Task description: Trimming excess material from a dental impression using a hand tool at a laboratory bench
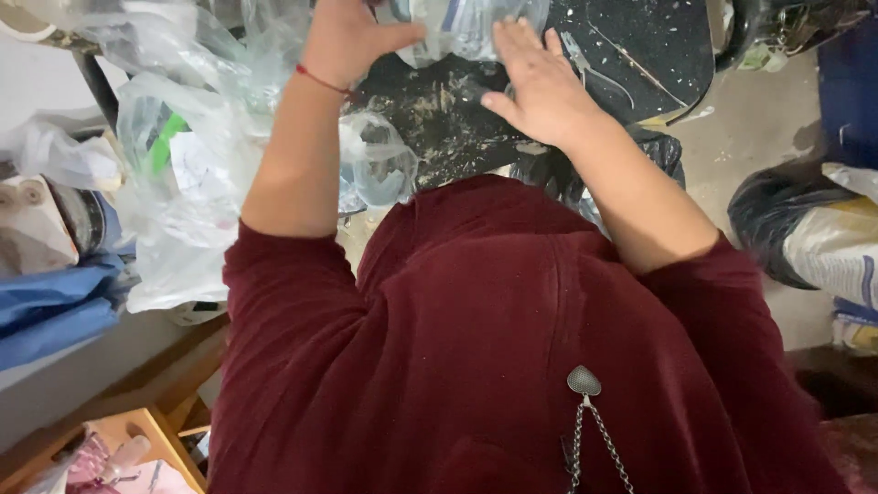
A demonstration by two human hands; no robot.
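A: Starting at the left edge, there's a heap of clear plastic bags (174, 174), one with a green patch showing through, piled above some folded blue cloth (55, 306). Low in the corner, a wooden crate (151, 439).

B: And the hands?

A: The left hand (352, 37), red thread at the wrist, is pressed against the left side of a clear plastic bottle (471, 27) at the top of the view, thumb stretched toward it. The right hand (540, 87) lies spread wide and flat, fingers touching the bottle's lower right side.

B: So the bottle sits between them?

A: Between and just beyond, straight ahead of the body, on a dark speckled round table (640, 55). Its long axis seems to run roughly left to right, though the top is cut off. Whether the left hand truly grips it, I cannot tell. Both hands touch it; neither is clearly nearer.

B: Any label?

A: A pale bluish band on the bottle, blurred. Far right, a black bag (777, 220) beside a white and yellow sack (837, 252).
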